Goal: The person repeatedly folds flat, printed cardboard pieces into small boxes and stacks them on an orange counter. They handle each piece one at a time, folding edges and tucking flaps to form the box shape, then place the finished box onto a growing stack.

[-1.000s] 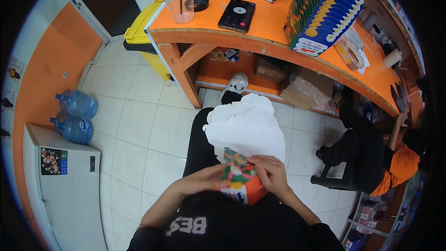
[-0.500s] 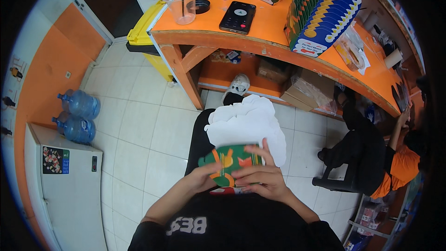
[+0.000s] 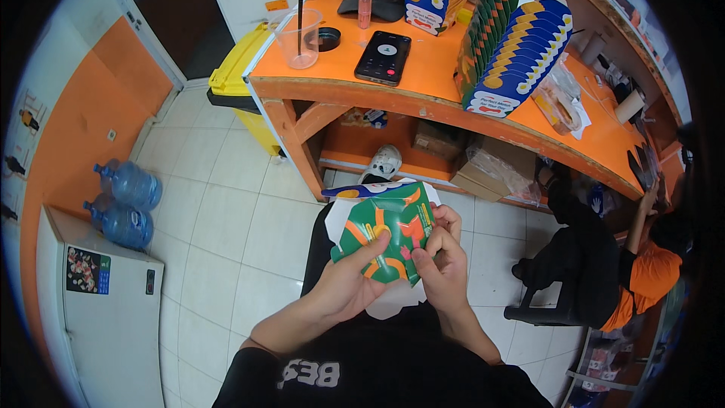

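Observation:
Above my lap, both hands hold a printed green food carton (image 3: 400,208) with orange and yellow shapes, partly folded. A blue panel (image 3: 355,191) stands along its far edge. My left hand (image 3: 343,283) grips the near left part, thumb pressed on the green face. At the right edge, my right hand (image 3: 447,261) pinches the card with its thumb in front and its fingers curled behind. White card (image 3: 393,302) shows below and around the carton on my lap; which of it belongs to the carton I cannot tell.
On the orange table (image 3: 332,75) ahead are a plastic cup (image 3: 300,41), a phone (image 3: 384,57) and nested cartons (image 3: 521,53). A yellow bin (image 3: 240,75) stands at its left. Water bottles (image 3: 124,223) and a white fridge (image 3: 113,317) are left; a seated person (image 3: 642,279) is right.
The carton has turned and opened wider, showing more green face and a blue panel at its far edge. My right hand has shifted from across its front to its right edge.

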`<state>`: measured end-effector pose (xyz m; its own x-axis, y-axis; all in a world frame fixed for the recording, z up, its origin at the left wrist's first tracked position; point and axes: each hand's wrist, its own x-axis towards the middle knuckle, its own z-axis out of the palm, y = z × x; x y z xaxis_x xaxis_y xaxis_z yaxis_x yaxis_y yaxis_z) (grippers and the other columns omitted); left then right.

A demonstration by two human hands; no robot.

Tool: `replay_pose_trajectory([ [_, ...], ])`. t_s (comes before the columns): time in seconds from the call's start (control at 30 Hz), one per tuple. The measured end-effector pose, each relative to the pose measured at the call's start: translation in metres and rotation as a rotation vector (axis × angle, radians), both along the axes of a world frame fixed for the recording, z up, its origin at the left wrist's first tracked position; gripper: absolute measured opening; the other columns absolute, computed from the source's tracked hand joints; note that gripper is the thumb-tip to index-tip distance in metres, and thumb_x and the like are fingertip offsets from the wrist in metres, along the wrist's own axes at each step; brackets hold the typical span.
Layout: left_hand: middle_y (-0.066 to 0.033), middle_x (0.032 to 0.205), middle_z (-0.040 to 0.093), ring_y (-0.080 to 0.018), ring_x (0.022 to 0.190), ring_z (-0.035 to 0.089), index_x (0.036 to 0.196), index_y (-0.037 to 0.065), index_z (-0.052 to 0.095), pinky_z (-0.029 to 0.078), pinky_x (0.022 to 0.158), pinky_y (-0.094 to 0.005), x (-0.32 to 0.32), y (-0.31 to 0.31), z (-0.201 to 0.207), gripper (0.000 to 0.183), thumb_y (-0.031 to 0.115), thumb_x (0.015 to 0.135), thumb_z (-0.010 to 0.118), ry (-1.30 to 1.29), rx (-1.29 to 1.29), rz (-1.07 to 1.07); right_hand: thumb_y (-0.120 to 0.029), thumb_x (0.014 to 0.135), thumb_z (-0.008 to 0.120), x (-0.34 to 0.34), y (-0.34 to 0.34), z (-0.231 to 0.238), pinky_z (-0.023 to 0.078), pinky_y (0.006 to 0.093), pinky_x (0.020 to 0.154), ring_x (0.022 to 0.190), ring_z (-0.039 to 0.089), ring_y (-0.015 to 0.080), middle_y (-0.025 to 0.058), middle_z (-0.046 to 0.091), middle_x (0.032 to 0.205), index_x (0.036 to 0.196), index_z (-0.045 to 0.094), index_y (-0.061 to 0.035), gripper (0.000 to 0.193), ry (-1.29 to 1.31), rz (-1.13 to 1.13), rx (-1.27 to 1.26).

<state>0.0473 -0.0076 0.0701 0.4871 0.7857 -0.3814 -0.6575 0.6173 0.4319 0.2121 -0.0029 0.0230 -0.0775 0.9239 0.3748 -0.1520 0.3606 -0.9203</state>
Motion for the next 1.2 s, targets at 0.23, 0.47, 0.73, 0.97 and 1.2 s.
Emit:
replay_pose_trajectory([
  [0.23, -0.0082, 0.135, 0.047, -0.0185, 0.126, 0.046, 0.138, 0.009, 0.038, 0.039, 0.107, -0.0384, 0.022, -0.011, -0.026, 0.043, 0.025, 0.1, 0.05, 0.051, 0.171, 0.086, -0.006, 0.086, 0.065, -0.01, 0.003, 0.014, 0.038, 0.0341, 0.09, 0.106, 0.049, 0.0211, 0.0114, 0.047, 0.106, 0.078, 0.047, -0.0054, 0.02, -0.329, -0.413, 0.066],
  [0.47, -0.0063, 0.122, 0.053, -0.0154, 0.11, 0.048, 0.129, 0.0, 0.046, 0.039, 0.097, -0.0287, 0.008, -0.01, -0.024, 0.039, 0.028, 0.101, 0.049, 0.503, 0.616, -0.343, -0.017, 0.094, 0.058, 0.007, 0.022, 0.028, 0.041, 0.0275, 0.075, 0.084, 0.049, 0.0158, 0.0075, 0.048, 0.091, 0.103, 0.048, -0.007, 0.016, -0.291, -0.237, -0.184],
  [0.73, -0.0187, 0.103, 0.066, -0.0314, 0.092, 0.064, 0.12, 0.001, 0.057, 0.048, 0.086, -0.0333, -0.023, 0.063, 0.078, 0.036, 0.02, 0.09, 0.062, 0.68, 1.61, -0.98, -0.04, 0.078, 0.075, 0.113, 0.086, 0.044, 0.041, 0.0356, 0.103, 0.127, 0.048, 0.0248, 0.015, 0.042, 0.143, 0.143, 0.037, -0.0019, 0.084, -0.121, 1.131, -0.682],
  [0.97, -0.0235, 0.131, 0.045, -0.0307, 0.124, 0.047, 0.138, -0.002, 0.027, 0.034, 0.107, -0.0407, 0.058, 0.198, 0.175, 0.088, 0.037, 0.077, 0.077, 0.447, 1.42, 0.772, -0.031, 0.076, 0.064, 0.167, 0.141, 0.252, 0.023, 0.0649, 0.111, 0.139, 0.027, 0.0423, 0.0197, 0.027, 0.15, 0.148, 0.023, -0.011, 0.085, 0.521, 0.547, 0.23],
  [1.2, -0.0317, 0.128, 0.05, -0.0361, 0.119, 0.053, 0.136, -0.011, 0.031, 0.043, 0.097, -0.0378, 0.156, 0.306, 0.17, 0.074, 0.028, 0.082, 0.064, 1.054, 0.947, 0.311, -0.021, 0.075, 0.056, 0.15, 0.234, 0.29, 0.039, 0.0553, 0.099, 0.116, 0.05, 0.0325, 0.0178, 0.051, 0.125, 0.125, 0.041, -0.0018, 0.055, 0.31, 0.083, -0.074],
])
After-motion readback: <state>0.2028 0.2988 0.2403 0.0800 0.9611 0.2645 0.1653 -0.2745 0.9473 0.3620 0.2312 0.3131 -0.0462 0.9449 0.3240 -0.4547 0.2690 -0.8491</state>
